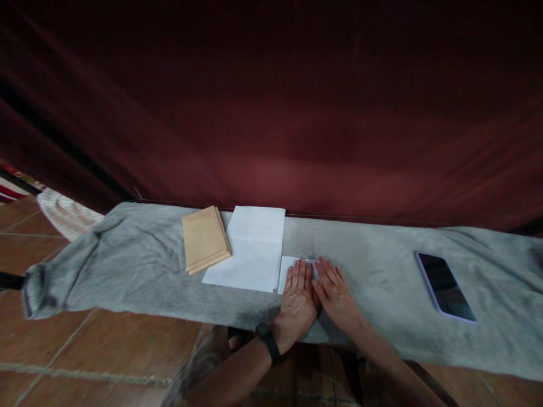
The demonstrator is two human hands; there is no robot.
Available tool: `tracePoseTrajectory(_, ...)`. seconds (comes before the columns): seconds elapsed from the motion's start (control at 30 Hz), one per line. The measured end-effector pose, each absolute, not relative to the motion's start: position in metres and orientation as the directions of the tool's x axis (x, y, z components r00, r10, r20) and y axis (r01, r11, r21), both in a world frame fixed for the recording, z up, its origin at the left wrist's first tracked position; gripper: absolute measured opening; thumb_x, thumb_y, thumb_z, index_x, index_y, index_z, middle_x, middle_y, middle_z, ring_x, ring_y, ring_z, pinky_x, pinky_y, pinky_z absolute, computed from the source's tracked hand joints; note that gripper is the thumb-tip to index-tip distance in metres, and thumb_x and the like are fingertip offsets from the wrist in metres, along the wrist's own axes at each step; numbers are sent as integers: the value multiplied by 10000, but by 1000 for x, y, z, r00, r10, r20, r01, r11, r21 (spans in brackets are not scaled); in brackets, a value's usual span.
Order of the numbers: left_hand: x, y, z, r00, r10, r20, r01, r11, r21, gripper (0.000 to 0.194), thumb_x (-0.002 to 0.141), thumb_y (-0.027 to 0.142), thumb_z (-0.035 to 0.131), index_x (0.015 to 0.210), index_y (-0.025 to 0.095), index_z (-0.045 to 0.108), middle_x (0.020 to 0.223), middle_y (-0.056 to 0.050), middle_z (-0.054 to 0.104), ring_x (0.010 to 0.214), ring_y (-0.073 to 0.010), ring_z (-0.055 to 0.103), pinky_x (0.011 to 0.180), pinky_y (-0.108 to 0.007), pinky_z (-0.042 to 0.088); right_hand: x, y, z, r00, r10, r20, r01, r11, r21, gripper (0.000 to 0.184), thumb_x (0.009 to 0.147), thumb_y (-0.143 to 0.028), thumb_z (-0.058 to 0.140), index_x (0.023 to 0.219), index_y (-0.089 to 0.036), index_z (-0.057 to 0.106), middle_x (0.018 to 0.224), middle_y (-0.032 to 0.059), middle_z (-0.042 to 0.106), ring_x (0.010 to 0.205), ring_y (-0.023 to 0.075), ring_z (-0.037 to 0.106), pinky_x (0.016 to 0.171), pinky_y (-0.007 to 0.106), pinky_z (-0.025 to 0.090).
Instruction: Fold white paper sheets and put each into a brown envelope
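Your left hand (299, 297) and right hand (335, 291) lie flat, fingers extended and clasping nothing, over a small white paper (284, 272) on the cloth-covered table (373, 260). It sits beneath your fingers, its partly hidden long axis apparently running sideways, the left hand nearer its exposed left edge.

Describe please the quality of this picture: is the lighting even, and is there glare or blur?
Head view: uneven light, the red fabric brighter low in the middle, nearly black at the top; head view: the white sheet is among the brightest areas; head view: no strong glare on the dark phone screen; head view: hands slightly soft, without obvious motion streaks.
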State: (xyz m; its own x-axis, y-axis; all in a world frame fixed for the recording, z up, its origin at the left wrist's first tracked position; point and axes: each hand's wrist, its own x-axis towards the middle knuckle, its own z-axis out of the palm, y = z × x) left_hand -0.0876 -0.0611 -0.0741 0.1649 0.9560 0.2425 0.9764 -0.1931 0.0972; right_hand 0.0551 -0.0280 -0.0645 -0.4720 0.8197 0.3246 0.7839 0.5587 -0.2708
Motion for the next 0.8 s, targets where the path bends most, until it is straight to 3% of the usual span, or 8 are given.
tracePoseTrajectory(0.2,-86,-54,-84,111,951,287,984,-147,104,716,910,168,396,1592,63,206,1647,-200,265,1529,-302,239,1238,-503,308,41,-38,-68,-509,813,282,777,575,-255,553,1075,-349,265,1588,-148,302,1596,124,401,1486,229,365,1213,491,332)
tracePoseTrajectory(0.3,-86,-52,-80,82,949,304,983,-127,130,688,907,165,362,1587,113,270,1637,-159,320,1525,-293,252,1235,-491,320,47,-35,-71,-505,814,288,789,571,-229,549,1079,-359,254,1596,-175,285,1602,107,390,1491,224,357,1226,494,298)
tracePoseTrajectory(0.43,-87,-53,-73,71,954,291,983,-116,140,695,913,158,355,1595,113,230,1650,-163,286,1538,-278,215,1236,-504,297,54,-29,-72,-524,806,273,792,580,-190,545,1082,-377,253,1593,-192,293,1612,80,376,1497,219,343,1237,495,258)
tracePoseTrajectory(0.6,-86,-54,-67,59,971,233,983,-98,158,679,950,252,425,1582,86,241,1653,-199,254,1537,-312,220,1232,-525,277,61,-23,-73,-527,811,253,813,568,-130,532,1081,-365,222,1586,-223,311,1619,72,365,1505,217,322,1242,525,204)
tracePoseTrajectory(0.8,-90,-55,-52,162,967,195,960,-201,197,640,985,423,427,1556,149,341,1662,-139,269,1542,-348,190,1232,-595,200,71,-17,-73,-507,835,213,842,533,-86,539,1074,-322,184,1595,-226,288,1634,68,348,1510,227,307,1240,536,191)
